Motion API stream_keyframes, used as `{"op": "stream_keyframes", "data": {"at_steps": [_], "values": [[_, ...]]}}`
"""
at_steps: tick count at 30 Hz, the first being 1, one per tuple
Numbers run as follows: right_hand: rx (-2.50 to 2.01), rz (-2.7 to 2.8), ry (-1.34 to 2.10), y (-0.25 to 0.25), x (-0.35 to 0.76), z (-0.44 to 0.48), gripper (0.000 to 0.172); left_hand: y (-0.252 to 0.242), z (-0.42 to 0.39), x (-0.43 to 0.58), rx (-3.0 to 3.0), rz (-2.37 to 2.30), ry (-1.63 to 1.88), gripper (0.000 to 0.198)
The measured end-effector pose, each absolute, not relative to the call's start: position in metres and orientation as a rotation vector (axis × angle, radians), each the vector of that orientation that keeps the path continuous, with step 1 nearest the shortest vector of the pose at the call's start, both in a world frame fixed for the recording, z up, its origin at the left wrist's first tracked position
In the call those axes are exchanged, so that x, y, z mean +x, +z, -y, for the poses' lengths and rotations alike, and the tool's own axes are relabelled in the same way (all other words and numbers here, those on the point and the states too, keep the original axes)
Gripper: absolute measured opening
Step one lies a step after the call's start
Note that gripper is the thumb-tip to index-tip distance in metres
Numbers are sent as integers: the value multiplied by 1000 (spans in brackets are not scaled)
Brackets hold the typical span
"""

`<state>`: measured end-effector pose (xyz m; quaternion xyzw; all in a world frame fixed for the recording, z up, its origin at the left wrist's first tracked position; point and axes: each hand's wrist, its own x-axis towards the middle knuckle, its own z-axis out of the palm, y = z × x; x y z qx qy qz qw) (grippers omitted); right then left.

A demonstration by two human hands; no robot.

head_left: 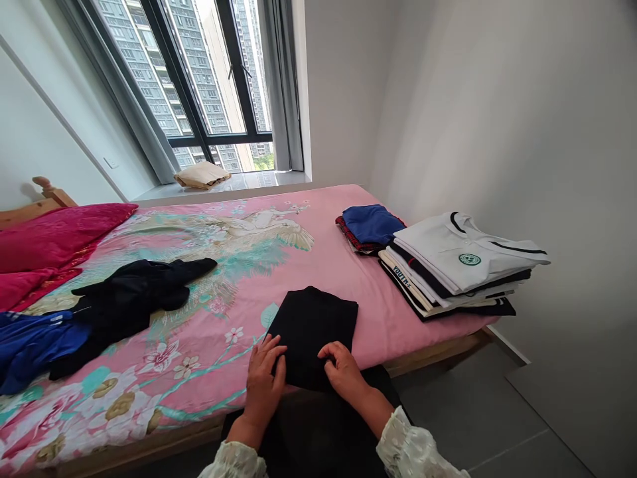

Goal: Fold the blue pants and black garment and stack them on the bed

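Note:
A black folded garment (pixel 314 325) lies near the front edge of the bed, roughly square, with its lower edge close to my body. My left hand (pixel 266 375) rests on its left side, fingers stretched out and slightly spread over the cloth. On the lower right part of the garment is my right hand (pixel 343 372), its fingers bent and the thumb close to the fingertips, pinching at the cloth. What exactly lies between these fingertips is hard to see. Further left sprawl a crumpled black garment (pixel 132 295) and a blue garment (pixel 42 342), both unfolded.
A tall stack of folded clothes (pixel 458 259), topped by a white shirt, stands at the bed's right edge. Behind it sits a smaller pile with a blue folded garment (pixel 373 224). Red pillows (pixel 60 239) lie at left; a beige folded cloth (pixel 202 174) is on the windowsill.

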<state>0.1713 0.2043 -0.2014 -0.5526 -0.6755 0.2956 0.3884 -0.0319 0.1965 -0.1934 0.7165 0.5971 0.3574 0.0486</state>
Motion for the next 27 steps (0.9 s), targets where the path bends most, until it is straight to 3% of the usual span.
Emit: {"op": "stream_keyframes", "data": {"at_steps": [5, 12, 17, 27], "values": [[-1238, 1849, 693, -167, 152, -209, 27, -213, -209, -59, 2195, -1941, 853, 42], [-1109, 2408, 824, -161, 87, -244, 51, -245, -201, -58, 2271, -1994, 609, 68], [-1202, 2605, 739, -184, 93, -298, 60, -246, -199, -58, 2301, -2035, 582, 66], [-1662, 2380, 563, -198, 116, -354, 67, -246, -197, -57, 2249, -2063, 558, 67]]}}
